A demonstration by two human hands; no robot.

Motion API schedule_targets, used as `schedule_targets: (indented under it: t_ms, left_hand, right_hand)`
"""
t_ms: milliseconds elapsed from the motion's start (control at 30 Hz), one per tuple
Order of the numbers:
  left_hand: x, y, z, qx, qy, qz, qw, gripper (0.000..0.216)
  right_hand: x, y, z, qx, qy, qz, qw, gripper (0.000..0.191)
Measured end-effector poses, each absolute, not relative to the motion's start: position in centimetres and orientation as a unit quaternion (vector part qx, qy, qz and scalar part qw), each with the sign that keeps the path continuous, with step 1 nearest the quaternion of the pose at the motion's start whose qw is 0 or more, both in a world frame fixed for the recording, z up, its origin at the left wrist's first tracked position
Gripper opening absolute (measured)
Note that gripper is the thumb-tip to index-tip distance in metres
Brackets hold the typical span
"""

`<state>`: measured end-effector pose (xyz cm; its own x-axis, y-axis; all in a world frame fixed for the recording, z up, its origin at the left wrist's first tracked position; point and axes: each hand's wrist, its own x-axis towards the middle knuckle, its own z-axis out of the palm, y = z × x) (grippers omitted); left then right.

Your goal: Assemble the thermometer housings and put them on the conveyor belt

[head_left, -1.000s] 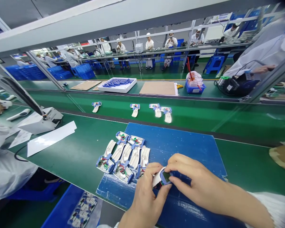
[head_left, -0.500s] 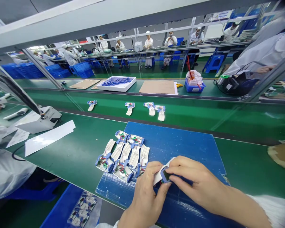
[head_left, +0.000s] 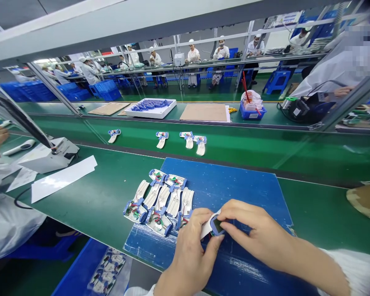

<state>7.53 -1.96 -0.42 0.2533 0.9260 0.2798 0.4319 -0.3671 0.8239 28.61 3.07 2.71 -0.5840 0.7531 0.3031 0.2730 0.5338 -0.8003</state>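
My left hand and my right hand both pinch one small white and blue device shell over the blue mat. My fingers are curled around it from both sides, and its little dark screen faces up. Just left of my hands lies a cluster of several open white and blue shells with red and green wires showing inside, partly on the mat and partly on the green table.
Several more shells ride the green conveyor belt beyond the mat. A co-worker's sleeve, white papers and a grey stand are at left. A blue bin holds parts below the table edge. Other workers sit at far benches.
The shells on the conveyor have drifted left. My hands have kept hold of the same shell, shifting it slightly between my fingers.
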Motion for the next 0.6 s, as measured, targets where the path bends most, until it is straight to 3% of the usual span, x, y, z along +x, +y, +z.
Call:
schedule_targets:
  t_ms: [433,600]
  left_hand:
    - [7.8,-1.6,1.1,0.768,0.463,0.328,0.298,0.033]
    - [7.7,-1.6,1.3,0.783,0.458,0.291,0.304,0.032]
  right_hand:
    - [29.0,4.8,3.9,-0.283,-0.902,0.223,0.237,0.021]
    - [29.1,5.6,4.8,-0.268,-0.908,0.258,0.191,0.018]
